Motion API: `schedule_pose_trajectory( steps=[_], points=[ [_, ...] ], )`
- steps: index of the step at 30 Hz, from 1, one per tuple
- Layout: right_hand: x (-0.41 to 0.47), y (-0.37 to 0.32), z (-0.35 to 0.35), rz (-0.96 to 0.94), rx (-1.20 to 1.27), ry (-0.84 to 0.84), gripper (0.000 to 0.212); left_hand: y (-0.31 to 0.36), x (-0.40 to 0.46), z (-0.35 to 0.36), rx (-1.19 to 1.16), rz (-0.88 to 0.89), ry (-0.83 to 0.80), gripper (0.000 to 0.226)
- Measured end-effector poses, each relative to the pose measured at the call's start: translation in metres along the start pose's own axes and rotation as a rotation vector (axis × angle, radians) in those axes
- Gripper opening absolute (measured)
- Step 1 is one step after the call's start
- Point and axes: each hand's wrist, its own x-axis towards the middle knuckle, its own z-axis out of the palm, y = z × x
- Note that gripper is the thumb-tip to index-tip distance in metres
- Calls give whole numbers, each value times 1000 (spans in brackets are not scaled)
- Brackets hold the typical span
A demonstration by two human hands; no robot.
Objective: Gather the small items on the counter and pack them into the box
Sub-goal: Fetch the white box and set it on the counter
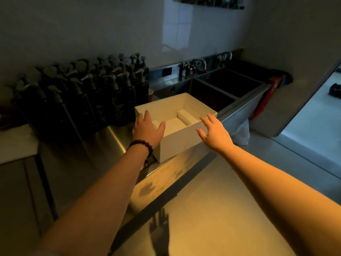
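On steel counter [114, 137]: open white box [177, 143]; left hand [147, 129], right hand [214, 133] flank it, fingers spread, empty.

Dim, softly blurred wide-angle view with bent edges: warm yellow light falls on the near brushed-steel table [212, 209], where a hand-shaped shadow lies, cool daylight glares on the white tiled wall [177, 28], and the dark pump bottles [83, 93] sink into murk.

- An open white box [177, 143] sits mid-frame on the steel counter [114, 137].
- The left hand [147, 129] and right hand [215, 133], fingers spread, flank its near corners.
- Dark pump bottles [88, 93] crowd the left.
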Motion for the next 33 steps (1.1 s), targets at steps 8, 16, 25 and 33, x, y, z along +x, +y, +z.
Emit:
schedule_pose_trajectory(
  steps=[8,16,25,33],
  points=[
    [126,54,-1,-73,-18,-72,61,11,73,15,99,-140,113,81],
    [210,87,39,-73,123,-280,74,-6,80,26,83,-338,62,91],
    [244,97,68,-146,466,-556,89,-4,72,49,-185,-467,55,99],
    [250,107,80,-107,651,-573,90,-4,78,54,-329,-510,116,93]
  ],
)
